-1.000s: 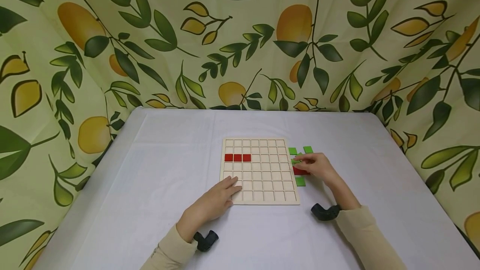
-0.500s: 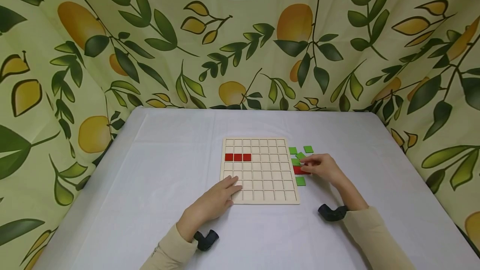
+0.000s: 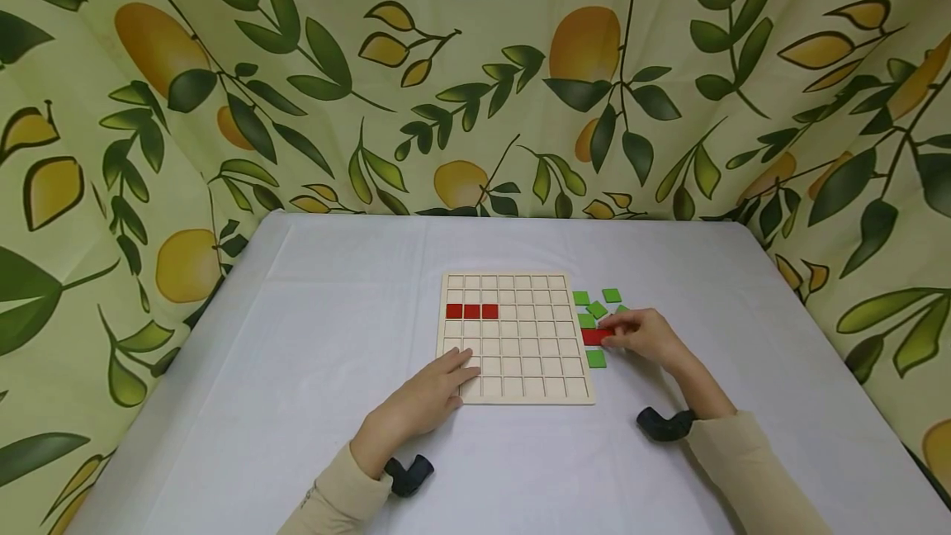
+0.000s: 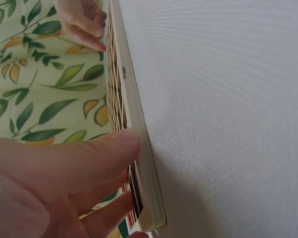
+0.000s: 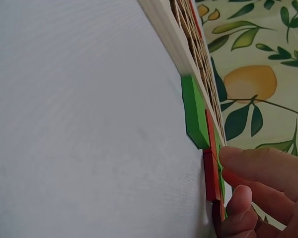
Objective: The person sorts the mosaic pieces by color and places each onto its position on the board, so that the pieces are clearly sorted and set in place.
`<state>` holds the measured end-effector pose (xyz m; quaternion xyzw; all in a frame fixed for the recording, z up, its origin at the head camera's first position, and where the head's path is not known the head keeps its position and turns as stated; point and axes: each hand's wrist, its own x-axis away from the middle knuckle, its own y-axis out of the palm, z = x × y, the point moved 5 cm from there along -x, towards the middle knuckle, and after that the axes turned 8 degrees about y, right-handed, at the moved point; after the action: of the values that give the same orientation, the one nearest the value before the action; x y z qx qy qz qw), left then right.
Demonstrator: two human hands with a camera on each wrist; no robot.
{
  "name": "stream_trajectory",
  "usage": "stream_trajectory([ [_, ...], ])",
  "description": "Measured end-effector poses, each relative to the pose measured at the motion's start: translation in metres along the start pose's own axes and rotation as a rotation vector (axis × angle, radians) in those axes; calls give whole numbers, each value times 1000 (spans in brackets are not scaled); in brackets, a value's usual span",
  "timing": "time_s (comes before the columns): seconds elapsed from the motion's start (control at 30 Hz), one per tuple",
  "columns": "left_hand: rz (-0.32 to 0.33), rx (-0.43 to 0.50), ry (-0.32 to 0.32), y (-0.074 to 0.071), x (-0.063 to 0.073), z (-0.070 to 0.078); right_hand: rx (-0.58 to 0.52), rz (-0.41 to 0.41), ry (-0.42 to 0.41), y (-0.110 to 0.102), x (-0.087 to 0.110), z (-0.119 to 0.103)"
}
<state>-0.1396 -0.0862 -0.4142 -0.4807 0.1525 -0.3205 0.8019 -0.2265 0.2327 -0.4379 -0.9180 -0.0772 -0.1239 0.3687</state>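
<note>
Resting on the board (image 3: 531,347), left hand (image 3: 425,393) lies with fingers extended. Right hand (image 3: 643,333) is at red tiles (image 3: 594,338) beside green tiles (image 3: 597,359); can't tell if pinching.

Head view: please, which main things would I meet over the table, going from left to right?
Left sleeve, left hand, board, loose red tiles, right hand, right sleeve.

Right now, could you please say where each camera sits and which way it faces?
Head: on the head, facing forward and down; board, left hand, right hand, sleeves show.
Left wrist: on that wrist, along the board's edge; left hand near, right hand beyond.
Right wrist: on that wrist, toward green and red tiles; only right hand shows.
Wrist views share the board and right hand.
</note>
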Motion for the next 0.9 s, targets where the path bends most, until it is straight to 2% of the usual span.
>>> stream_trajectory([
  [0.53,-8,-6,-4,1,0,-1,0,-8,19,-2,1,7],
  [0.9,-4,-2,-1,1,0,-1,34,-7,-4,-2,-2,8],
])
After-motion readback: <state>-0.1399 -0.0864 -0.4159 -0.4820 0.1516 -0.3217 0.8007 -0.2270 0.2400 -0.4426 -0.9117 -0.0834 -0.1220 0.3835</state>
